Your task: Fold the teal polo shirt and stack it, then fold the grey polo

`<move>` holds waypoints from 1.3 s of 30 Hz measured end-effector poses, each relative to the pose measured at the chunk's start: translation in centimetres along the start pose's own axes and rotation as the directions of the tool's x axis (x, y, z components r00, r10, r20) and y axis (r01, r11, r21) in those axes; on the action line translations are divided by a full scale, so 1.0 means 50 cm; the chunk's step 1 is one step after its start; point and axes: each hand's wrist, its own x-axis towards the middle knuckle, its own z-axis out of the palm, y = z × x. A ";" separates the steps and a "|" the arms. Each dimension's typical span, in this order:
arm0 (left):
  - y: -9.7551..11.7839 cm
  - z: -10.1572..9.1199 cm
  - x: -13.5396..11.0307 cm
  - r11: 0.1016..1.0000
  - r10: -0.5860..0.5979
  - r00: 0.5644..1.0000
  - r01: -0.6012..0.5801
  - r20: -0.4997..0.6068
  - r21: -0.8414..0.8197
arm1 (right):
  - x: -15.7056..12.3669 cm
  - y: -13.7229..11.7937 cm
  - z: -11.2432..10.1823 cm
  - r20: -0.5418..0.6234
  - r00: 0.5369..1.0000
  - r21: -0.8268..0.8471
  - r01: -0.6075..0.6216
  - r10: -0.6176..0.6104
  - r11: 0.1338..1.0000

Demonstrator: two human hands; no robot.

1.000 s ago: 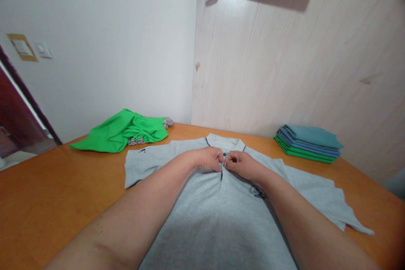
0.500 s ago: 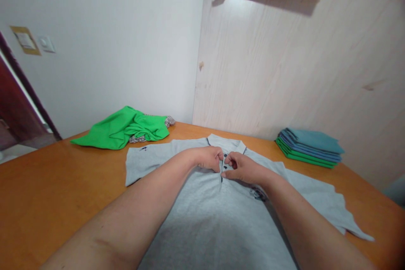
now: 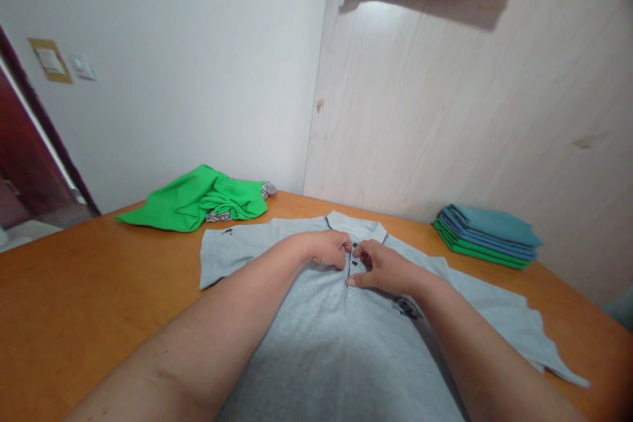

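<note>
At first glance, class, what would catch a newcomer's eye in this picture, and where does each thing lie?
A grey polo shirt lies spread flat across the orange table, with the left hand and right hand pinching its button placket just below the collar. A crumpled bright green garment sits at the far left, and a neat stack of folded blue and green shirts at the far right.

grey polo shirt (image 3: 336, 336) lies flat, front up, collar away, on the table.
</note>
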 end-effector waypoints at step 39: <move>0.108 0.169 -0.185 0.876 0.301 0.885 -0.109 -0.357 0.470 | 0.065 0.054 0.034 -0.268 0.947 -0.185 -0.229 0.175 0.956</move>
